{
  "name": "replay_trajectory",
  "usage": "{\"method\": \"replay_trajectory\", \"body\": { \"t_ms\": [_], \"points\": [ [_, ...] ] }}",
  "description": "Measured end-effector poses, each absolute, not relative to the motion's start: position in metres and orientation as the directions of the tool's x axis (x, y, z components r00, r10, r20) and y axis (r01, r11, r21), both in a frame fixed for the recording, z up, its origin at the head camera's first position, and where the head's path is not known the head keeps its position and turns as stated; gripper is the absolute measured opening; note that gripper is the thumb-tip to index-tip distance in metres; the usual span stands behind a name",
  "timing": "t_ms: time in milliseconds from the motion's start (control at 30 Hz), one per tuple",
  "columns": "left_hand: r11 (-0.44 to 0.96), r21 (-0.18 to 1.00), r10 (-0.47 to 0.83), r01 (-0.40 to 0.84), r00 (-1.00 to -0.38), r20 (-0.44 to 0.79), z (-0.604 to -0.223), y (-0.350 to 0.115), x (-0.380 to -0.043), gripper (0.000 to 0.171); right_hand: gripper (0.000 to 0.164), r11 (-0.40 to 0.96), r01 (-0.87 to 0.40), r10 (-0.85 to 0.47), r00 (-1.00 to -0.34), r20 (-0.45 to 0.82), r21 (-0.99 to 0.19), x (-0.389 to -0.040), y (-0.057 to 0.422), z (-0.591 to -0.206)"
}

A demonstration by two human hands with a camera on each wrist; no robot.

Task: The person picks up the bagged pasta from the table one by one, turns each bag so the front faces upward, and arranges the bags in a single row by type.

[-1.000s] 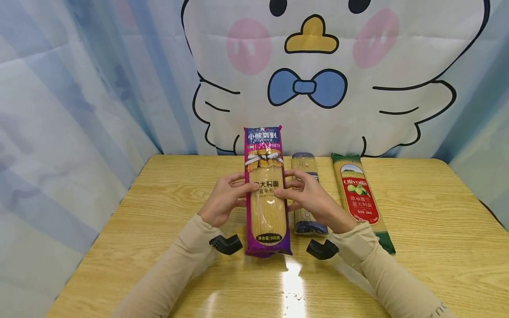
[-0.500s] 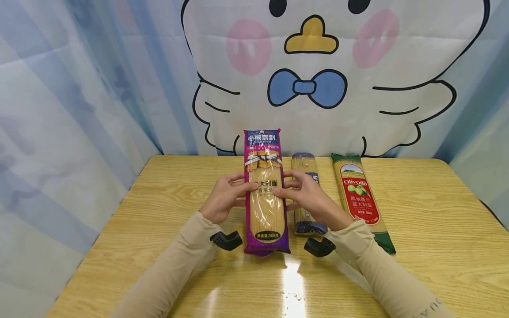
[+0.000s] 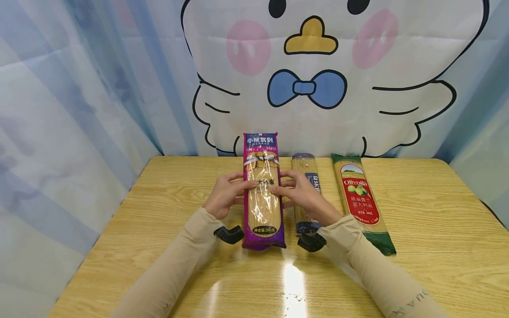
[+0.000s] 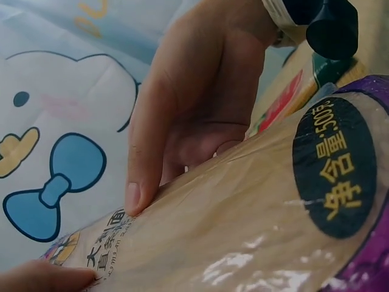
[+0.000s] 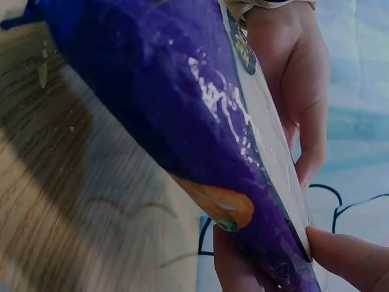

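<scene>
Both hands hold a purple pasta packet [image 3: 264, 207] by its long sides, thumbs on the front and the other fingers behind. My left hand [image 3: 226, 194] grips its left edge, and my right hand [image 3: 304, 194] grips the right edge. The left wrist view shows the packet's clear window [image 4: 231, 201] close up, with the right thumb pressing on it. In the right wrist view the purple side [image 5: 158, 103] of the packet stands tilted above the wooden table. Fingertips behind the packet are partly hidden.
Just right of the held packet, a blue-ended pasta packet [image 3: 305, 163] lies on the wooden table [image 3: 179, 212], partly covered by the right hand. Farther right lies a green and red spaghetti packet [image 3: 359, 194]. A printed curtain [image 3: 254, 110] hangs behind the table.
The purple packet and both hands have shifted slightly left, and the packet appears a little smaller and lower at its top. Neither hand has changed its hold. The other two packets stay put.
</scene>
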State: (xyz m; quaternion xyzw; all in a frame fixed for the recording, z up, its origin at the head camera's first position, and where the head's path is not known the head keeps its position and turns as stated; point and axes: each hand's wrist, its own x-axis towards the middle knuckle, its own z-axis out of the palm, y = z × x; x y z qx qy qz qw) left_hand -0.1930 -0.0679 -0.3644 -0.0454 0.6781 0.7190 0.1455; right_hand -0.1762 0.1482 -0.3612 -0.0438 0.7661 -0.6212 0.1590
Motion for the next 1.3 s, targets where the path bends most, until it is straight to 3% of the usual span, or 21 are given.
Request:
{"method": "replay_trajectory", "body": {
  "t_ms": [300, 633, 900, 1300],
  "points": [
    [-0.028, 0.962, 0.118, -0.273, -0.956, -0.268, -0.377, -0.066, -0.200, 0.047, 0.070, 0.263, 0.148, -0.230, -0.950, -0.211, -0.953, -0.183, 0.140, -0.373],
    [-0.003, 0.963, 0.088, -0.270, -0.959, -0.268, -0.388, -0.068, -0.204, 0.042, 0.059, 0.215, 0.166, -0.225, -0.951, -0.214, -0.963, -0.189, 0.129, -0.385],
    [0.051, 0.951, 0.070, -0.303, -0.949, -0.306, -0.395, -0.068, -0.206, 0.047, 0.062, 0.350, 0.157, -0.228, -0.942, -0.247, -0.923, -0.189, 0.126, -0.387],
    [0.115, 0.926, 0.071, -0.360, -0.927, -0.369, -0.404, -0.074, -0.210, 0.047, 0.059, 0.418, 0.119, -0.268, -0.931, -0.247, -0.901, -0.191, 0.126, -0.395]
  ]
}}
